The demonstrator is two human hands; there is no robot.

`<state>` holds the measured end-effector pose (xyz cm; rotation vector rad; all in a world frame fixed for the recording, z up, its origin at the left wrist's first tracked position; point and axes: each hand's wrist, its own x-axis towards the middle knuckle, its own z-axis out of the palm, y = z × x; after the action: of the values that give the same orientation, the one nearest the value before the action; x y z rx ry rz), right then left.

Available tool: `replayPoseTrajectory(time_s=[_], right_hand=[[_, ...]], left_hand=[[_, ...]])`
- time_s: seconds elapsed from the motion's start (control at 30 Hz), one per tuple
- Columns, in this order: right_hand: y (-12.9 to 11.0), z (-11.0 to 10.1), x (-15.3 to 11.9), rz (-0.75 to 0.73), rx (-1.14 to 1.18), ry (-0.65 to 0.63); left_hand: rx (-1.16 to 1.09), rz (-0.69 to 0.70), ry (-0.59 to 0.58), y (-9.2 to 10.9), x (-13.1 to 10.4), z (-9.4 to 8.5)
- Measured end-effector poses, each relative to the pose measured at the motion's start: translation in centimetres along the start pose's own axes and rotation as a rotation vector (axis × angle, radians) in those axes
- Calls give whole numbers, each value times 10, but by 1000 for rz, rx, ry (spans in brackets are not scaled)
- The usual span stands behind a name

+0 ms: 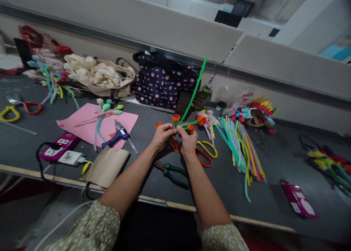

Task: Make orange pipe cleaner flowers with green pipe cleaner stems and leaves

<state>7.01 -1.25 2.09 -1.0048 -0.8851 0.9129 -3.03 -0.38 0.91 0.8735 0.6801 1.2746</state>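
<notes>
My left hand [163, 134] and my right hand [188, 138] meet over the middle of the dark table, fingertips pinched together on green fuzzy stems. One long green stem [196, 86] rises from between them and leans to the upper right. Orange fuzzy flowers [176, 118] surround the fingers: one above, one at the left, others to the right and another just below the hands. Green-handled pliers [175, 173] lie between my forearms. Just right of my right hand are scissors [207, 149] with red and yellow handles.
A bundle of coloured fuzzy stems [244, 148] lies at the right. Pink paper [85, 121] with a blue glue gun [117, 134] is at the left, near brown cardboard [108, 166] and a purple power strip [59, 147]. A patterned bag [161, 83] and bottle [203, 96] stand behind.
</notes>
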Motion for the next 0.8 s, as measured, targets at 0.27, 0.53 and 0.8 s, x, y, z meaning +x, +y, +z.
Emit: replayPoseTrajectory(time_s=[0.27, 0.53, 0.8], right_hand=[[3, -1, -2, -28, -81, -29], [2, -3, 1, -134, -140, -15], [1, -5, 3, -106, -123, -31]], left_hand=[[-35, -69, 10, -2, 1, -1], [-52, -48, -17, -2, 0, 1], [-39, -80, -18, 0, -1, -1]])
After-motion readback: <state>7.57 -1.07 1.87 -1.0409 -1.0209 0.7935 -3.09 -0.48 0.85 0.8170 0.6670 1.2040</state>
